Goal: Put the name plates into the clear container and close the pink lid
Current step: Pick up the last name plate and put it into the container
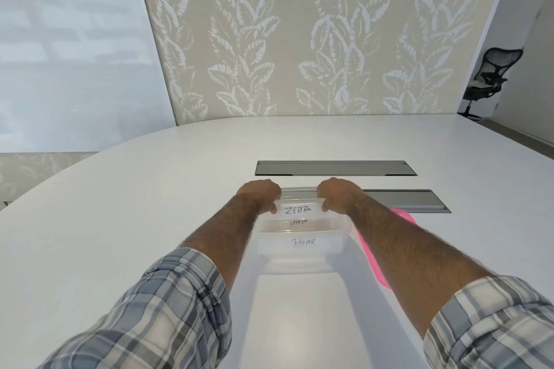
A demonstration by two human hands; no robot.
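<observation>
Pinching white ZEBRA name plate (298,209) by both ends, left grip (260,195) and right grip (338,194), long axis spanning clear plastic container (299,252) directly beneath, flat pink lid (373,252) lying rightward.

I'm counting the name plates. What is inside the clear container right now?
Inside the clear container, plates reading PANDA and BEAR show. Both hands lower the ZEBRA plate in. Any plates lying under these can't be seen.

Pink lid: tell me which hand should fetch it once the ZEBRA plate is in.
Probably the right hand. The pink lid lies on the table right of the clear container, under that forearm; the left hand would cross over.
</observation>
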